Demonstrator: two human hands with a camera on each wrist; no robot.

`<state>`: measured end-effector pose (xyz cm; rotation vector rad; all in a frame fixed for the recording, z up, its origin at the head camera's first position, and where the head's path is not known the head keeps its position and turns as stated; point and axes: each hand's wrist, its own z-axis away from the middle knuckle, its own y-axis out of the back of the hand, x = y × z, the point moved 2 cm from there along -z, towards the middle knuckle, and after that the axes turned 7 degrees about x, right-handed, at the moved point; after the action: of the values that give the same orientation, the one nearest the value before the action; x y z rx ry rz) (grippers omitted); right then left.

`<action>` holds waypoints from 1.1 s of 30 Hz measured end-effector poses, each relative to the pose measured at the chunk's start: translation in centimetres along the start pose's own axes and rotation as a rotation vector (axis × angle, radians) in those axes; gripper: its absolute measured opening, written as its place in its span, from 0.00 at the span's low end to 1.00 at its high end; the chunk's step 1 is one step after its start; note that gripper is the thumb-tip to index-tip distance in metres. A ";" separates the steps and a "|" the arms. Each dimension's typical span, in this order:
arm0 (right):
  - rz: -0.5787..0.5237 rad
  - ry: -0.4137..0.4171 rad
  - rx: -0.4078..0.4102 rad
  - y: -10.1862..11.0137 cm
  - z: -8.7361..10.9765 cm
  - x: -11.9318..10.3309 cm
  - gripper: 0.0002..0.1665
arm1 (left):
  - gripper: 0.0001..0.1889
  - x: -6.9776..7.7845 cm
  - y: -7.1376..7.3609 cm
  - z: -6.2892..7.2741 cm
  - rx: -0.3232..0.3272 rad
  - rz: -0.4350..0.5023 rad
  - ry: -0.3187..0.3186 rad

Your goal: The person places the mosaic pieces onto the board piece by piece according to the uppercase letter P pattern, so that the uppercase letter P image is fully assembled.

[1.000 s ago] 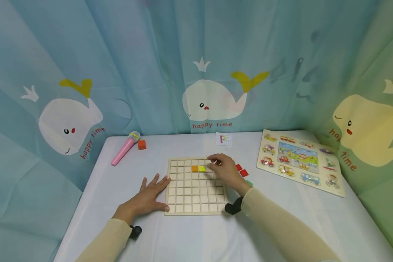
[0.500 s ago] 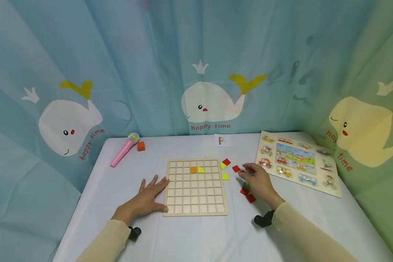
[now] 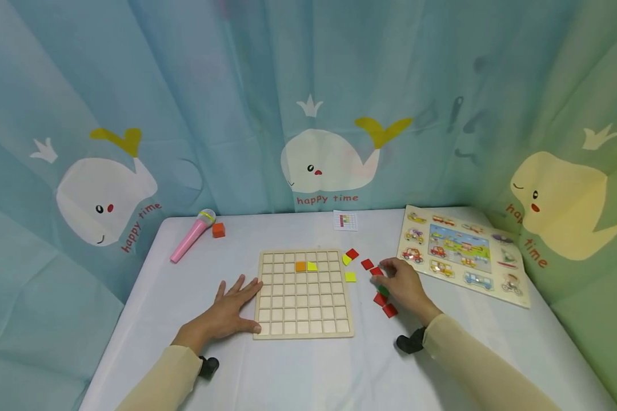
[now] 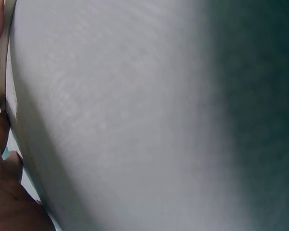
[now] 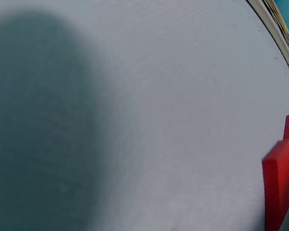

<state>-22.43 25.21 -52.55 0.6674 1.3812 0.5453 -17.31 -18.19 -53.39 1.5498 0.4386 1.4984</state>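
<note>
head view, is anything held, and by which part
Left hand spread at the edge of the pale square wooden grid board, gripping nothing. Right hand at a flat red square tile; whether it pinches it cannot be told.

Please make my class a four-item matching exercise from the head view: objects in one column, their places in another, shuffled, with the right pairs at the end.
Objects
1. Pink microphone
2. Orange tile
3. Printed card
4. Picture puzzle

Places, as seen in the head view
A. By the far edge of the table, between the block and the puzzle
B. Just left of the orange-red block
C. To the right of the loose red tiles
D. In the grid board, beside a yellow tile

Right pairs: 1-B, 2-D, 3-A, 4-C
</note>
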 end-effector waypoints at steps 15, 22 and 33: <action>0.052 0.077 -0.014 0.0 -0.1 0.2 0.23 | 0.57 0.1 0.1 0.1 0.002 -0.004 -0.004; 0.065 0.069 -0.015 0.0 -0.4 0.3 0.21 | 0.57 -0.1 0.0 0.1 0.005 -0.008 0.003; 0.023 0.105 0.050 0.7 -0.4 0.8 0.19 | 0.58 -0.1 0.0 0.0 0.003 -0.015 -0.001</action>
<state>-22.69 26.31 -52.63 0.7043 1.4912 0.5726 -17.34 -18.23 -53.46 1.5467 0.4515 1.4862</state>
